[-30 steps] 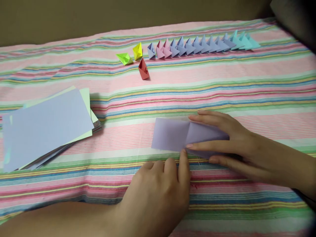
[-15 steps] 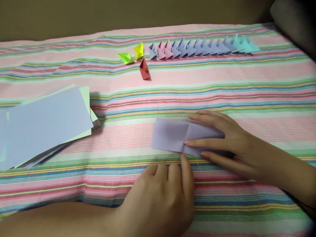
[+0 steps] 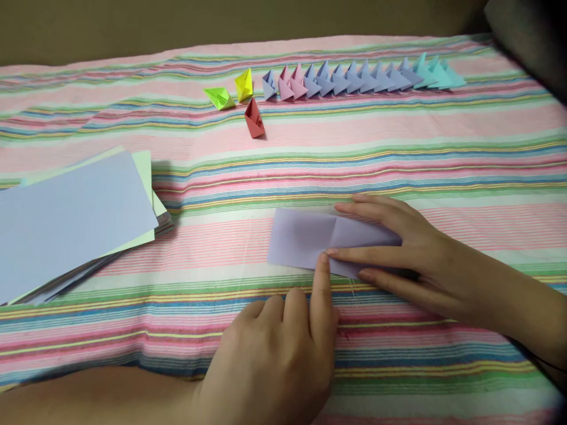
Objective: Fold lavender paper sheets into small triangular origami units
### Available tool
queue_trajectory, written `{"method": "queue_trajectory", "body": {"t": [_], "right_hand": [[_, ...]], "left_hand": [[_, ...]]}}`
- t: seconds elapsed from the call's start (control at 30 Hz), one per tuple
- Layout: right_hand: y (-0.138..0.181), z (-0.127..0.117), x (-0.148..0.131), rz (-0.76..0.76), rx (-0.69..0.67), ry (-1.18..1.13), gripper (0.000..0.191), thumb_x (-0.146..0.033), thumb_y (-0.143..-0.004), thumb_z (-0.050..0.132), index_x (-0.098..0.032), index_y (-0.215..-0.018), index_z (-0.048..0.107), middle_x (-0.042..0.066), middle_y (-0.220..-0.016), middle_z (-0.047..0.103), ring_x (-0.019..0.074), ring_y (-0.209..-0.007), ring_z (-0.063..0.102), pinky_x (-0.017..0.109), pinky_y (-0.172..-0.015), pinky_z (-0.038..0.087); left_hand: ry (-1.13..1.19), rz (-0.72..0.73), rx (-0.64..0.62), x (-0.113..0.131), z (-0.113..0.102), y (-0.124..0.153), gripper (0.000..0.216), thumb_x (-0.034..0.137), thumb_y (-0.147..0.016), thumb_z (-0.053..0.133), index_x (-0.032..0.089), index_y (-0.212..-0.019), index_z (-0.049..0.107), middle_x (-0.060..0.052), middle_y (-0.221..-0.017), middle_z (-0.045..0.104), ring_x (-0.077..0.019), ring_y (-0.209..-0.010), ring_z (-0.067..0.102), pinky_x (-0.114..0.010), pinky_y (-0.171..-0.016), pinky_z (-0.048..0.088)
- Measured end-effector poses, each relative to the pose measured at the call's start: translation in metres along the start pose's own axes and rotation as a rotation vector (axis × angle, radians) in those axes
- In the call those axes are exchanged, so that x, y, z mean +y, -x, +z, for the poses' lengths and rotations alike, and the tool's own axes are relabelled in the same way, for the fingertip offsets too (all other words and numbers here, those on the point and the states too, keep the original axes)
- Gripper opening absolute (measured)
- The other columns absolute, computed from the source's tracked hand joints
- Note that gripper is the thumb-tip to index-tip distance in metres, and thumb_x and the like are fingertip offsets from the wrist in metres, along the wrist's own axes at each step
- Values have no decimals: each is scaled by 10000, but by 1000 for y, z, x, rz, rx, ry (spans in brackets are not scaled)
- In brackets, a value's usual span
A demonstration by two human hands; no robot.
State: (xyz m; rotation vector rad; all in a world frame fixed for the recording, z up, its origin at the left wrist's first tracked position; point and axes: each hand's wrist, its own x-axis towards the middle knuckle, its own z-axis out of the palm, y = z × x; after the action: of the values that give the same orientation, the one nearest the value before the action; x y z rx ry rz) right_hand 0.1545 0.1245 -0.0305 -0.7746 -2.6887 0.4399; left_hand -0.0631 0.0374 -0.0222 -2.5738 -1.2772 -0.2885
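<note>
A lilac paper strip (image 3: 305,239), folded over at its right half, lies flat on the striped cloth (image 3: 398,147). My right hand (image 3: 398,248) rests on the folded right part with its fingers stretched out and spread, pressing it down. My left hand (image 3: 283,348) comes from below with most fingers curled and the index finger extended; its tip touches the paper's lower edge at the fold, next to my right middle fingertip.
A loose stack of pale blue and green sheets (image 3: 75,218) lies at the left. At the far edge stands a row of several small folded paper pieces (image 3: 354,78) in lilac, pink and teal, with yellow (image 3: 243,84), green (image 3: 219,97) and red (image 3: 254,118) ones nearby.
The raised right flap has been pressed down flat under my right hand. My left index finger has moved up from below the paper onto its lower edge at the fold.
</note>
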Motion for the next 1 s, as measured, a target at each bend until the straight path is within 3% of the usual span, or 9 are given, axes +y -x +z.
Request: {"method": "queue_trajectory", "body": {"t": [0.57, 0.77, 0.87, 1.0], "right_hand": [[1, 1, 7, -3, 0, -63, 382, -258, -867, 544, -375, -1227, 588, 5, -1476, 363, 308, -1347, 323, 563, -1089, 269], [2, -3, 8, 53, -58, -83, 391, -267, -899, 482, -393, -1263, 551, -13, -1489, 325, 283, -1369, 284, 544, -1085, 293], [2, -4, 8, 71, -85, -98, 394, -241, -915, 435, -393, -1258, 556, -14, -1493, 308, 272, -1374, 270, 532, -1086, 296], [3, -4, 10, 74, -76, -102, 393, -232, -907, 464, -399, -1250, 559, -23, -1501, 297, 280, -1363, 291, 542, -1077, 299]], "left_hand": [[-74, -26, -37, 1, 2, 1, 401, 264, -883, 501, -17, -1148, 611, -41, -548, 608, -157, -419, 573, -263, -317, 422], [-95, -6, -49, 1, -1, -1, 395, 273, -898, 477, 3, -1152, 610, -32, -557, 598, -142, -429, 552, -258, -343, 436], [-84, 32, -55, -1, -3, -3, 308, 225, -891, 467, 68, -1075, 657, -78, -728, 668, -180, -580, 622, -295, -445, 512], [-47, 114, -10, -3, 0, -2, 255, 151, -868, 445, 103, -945, 683, -154, -1108, 652, -289, -992, 629, -390, -749, 570]]}}
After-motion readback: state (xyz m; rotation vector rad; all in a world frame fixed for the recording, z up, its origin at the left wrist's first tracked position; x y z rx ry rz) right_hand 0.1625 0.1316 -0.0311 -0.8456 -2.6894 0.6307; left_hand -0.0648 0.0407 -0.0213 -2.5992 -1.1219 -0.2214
